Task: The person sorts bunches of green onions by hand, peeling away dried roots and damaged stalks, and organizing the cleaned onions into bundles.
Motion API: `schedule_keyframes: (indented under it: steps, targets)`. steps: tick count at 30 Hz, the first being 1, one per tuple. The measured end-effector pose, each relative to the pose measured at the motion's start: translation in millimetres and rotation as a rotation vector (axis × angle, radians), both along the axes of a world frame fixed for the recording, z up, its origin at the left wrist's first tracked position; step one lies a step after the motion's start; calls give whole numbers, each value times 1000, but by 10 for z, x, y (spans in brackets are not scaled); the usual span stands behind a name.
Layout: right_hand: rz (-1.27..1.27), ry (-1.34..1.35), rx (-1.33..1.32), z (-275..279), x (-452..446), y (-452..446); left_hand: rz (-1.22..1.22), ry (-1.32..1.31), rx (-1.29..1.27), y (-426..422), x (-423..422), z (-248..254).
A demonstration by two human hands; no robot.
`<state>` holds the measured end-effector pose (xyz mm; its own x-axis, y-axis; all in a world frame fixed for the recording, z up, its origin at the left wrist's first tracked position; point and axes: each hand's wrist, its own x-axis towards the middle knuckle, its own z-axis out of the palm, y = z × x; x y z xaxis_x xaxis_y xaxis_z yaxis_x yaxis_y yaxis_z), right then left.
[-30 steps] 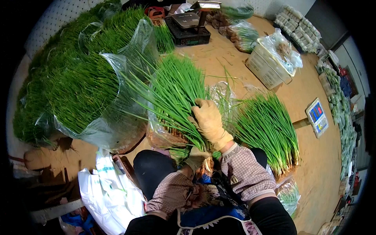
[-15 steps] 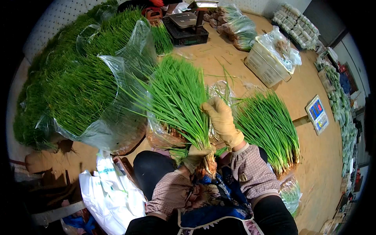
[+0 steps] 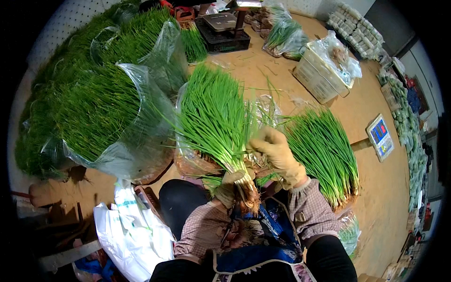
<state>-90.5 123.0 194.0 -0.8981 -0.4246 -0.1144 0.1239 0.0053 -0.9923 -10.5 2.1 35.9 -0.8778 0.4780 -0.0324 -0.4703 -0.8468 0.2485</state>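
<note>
My left hand (image 3: pixel 227 188), in a tan glove, is wrapped around a bunch of thin spring onions (image 3: pixel 213 120) just above the brown roots. The bunch slants up and to the left over my lap, its green tops fanned out. My gloved right hand (image 3: pixel 278 154) is beside the stems on the right, fingers curled and pinched together. A thin strand may be in its fingertips, but blur hides it. To the right of that hand lies a large pile of spring onions (image 3: pixel 324 157), roots toward me.
Plastic bags packed with spring onions (image 3: pixel 101 110) crowd the left. A weighing scale (image 3: pixel 223 30) stands at the back, near a white basket (image 3: pixel 319 75) of plastic bags. A blue-and-white display (image 3: pixel 380 137) is at right. White bags (image 3: pixel 134 235) lie at lower left.
My right hand has moved slightly right and down from the stems, its fingers now pinched. The bunch's loose left-hand leaves have drawn in, and its root end shows more openly.
</note>
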Motion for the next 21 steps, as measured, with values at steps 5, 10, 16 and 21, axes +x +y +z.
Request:
schedule_keyframes:
  steps: [5, 10, 16, 21]
  targets:
    - [-413, 172, -604, 346, -69, 216, -98, -138, -133, -17, 47, -106]
    - [-712, 268, -449, 314, -581, 400, 43, -36, -338, -12, 61, 158]
    - [124, 914, 827, -380, -156, 100, 0, 12, -486, -31, 64, 125]
    - [269, 1232, 927, -543, -237, 58, -12, -15, -430, -8, 66, 186]
